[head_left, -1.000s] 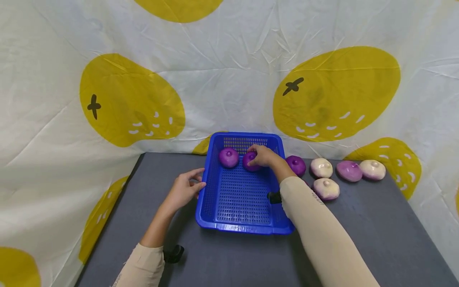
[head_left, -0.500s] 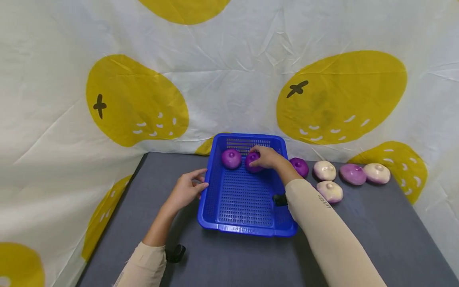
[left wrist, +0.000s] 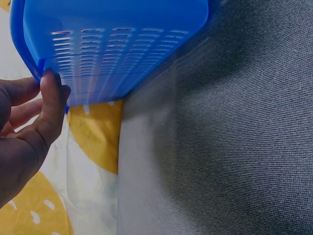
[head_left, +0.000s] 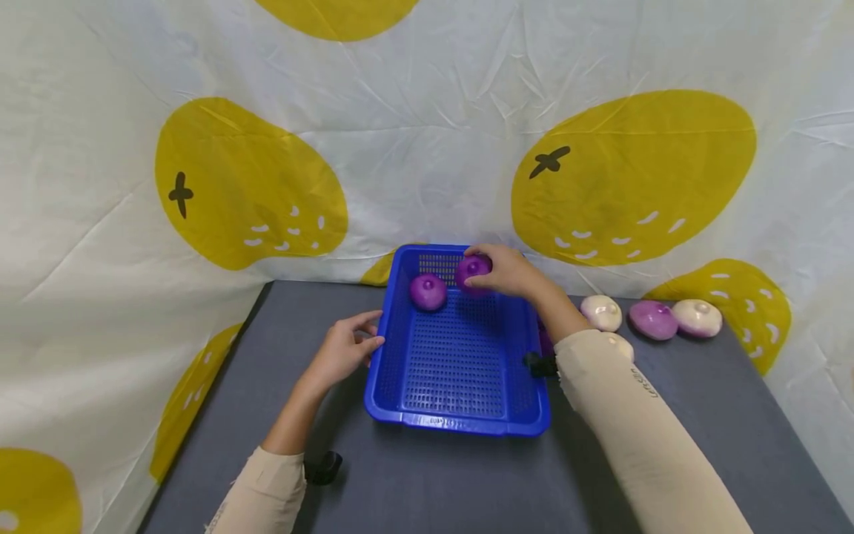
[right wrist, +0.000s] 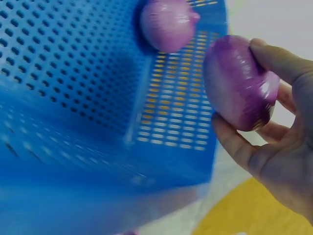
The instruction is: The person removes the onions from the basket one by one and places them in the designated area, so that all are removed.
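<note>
My right hand grips a purple onion between thumb and fingers. In the right wrist view it is held near the far rim of the blue basket, apart from the floor. Another purple onion sits in the basket's far left part. On the left, my left hand touches the basket's outer side with thumb and fingertips; in the left wrist view its fingers lie along the rim, loosely bent.
Right of the basket on the grey table lie a whitish onion, a purple one and another pale one. My right forearm partly covers a further pale onion and a dark purple one. Patterned cloth hangs behind.
My right hand has raised the purple onion from the basket's floor towards the far rim, its forearm shifting right. The left hand stays at the basket's left side.
</note>
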Available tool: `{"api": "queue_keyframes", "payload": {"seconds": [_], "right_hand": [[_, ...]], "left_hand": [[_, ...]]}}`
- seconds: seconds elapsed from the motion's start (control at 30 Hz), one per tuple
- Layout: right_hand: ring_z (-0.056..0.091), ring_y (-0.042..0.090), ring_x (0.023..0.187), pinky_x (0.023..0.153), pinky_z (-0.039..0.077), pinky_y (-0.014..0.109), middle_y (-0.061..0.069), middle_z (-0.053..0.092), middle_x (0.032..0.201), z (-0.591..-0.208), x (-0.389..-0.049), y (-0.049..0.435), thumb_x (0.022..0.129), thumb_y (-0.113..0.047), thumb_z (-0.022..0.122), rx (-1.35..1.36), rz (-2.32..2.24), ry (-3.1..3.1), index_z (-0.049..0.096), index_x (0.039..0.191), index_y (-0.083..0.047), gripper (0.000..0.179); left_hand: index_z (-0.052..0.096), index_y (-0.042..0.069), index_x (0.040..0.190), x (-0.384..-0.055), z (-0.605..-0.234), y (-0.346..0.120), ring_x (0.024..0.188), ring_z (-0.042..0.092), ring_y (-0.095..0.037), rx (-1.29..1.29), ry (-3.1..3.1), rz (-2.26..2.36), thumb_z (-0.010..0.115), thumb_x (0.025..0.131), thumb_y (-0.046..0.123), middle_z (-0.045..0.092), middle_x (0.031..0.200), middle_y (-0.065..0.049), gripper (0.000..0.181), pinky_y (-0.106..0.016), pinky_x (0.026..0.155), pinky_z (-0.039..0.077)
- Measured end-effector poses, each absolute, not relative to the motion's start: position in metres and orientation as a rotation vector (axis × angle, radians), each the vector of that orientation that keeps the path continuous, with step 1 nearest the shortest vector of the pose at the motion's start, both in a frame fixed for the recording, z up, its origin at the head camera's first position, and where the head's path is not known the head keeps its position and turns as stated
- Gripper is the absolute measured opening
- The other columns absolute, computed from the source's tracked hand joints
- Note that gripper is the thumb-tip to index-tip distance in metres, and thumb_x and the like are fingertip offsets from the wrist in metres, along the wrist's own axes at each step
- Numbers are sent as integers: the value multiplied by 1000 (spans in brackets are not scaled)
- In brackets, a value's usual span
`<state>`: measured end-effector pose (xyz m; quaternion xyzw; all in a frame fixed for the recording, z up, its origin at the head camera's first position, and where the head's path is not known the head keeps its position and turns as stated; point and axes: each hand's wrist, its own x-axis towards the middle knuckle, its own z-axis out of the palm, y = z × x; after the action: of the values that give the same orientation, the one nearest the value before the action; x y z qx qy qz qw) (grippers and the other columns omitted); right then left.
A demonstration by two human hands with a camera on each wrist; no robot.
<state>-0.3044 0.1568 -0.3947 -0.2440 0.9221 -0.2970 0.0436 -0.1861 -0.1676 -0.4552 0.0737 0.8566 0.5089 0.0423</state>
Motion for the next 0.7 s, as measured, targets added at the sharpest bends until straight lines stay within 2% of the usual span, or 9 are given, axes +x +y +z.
{"api": "queue_keyframes", "payload": {"seconds": [0.1,0.2,0.37,0.43,0.6,0.7], "right_hand": [[61,38,117,100,51,53,21,62,136,-385,-299,163,92,-24,79,-816,-973,2824,57,143,-3,59],[59,36,121,101,51,53,18,60,142,-376,-290,173,93,-28,78,-825,-1025,2839,57,146,-8,60],[56,31,130,106,50,53,10,57,148,-366,-267,195,93,-34,79,-804,-1096,2862,55,148,-17,63],[56,30,129,105,50,53,10,56,148,-366,-259,204,93,-33,79,-801,-1119,2863,55,148,-17,63],[60,28,118,94,56,47,9,56,144,-364,-238,226,93,-33,78,-744,-1147,2871,54,149,-17,62],[62,27,114,88,57,39,9,58,142,-363,-228,240,94,-33,78,-732,-1115,2915,55,148,-18,61]], "left_hand": [[56,1,146,-186,-454,-168,70,68,-19,221,2624,1542,70,97,3,67,107,-21,50,-37,59,62],[56,2,146,-186,-454,-167,69,68,-19,218,2623,1539,70,97,4,66,107,-21,51,-36,58,61],[56,1,145,-186,-454,-167,69,68,-19,228,2615,1554,70,97,2,66,107,-21,51,-48,62,63],[56,0,145,-186,-454,-167,70,68,-19,228,2613,1558,69,97,2,66,107,-22,51,-46,62,63],[56,0,145,-185,-454,-168,70,68,-19,225,2616,1557,70,96,2,66,107,-22,51,-33,57,61],[56,1,145,-186,-454,-167,69,68,-18,225,2624,1541,70,96,2,66,107,-21,51,-35,58,61]]}}
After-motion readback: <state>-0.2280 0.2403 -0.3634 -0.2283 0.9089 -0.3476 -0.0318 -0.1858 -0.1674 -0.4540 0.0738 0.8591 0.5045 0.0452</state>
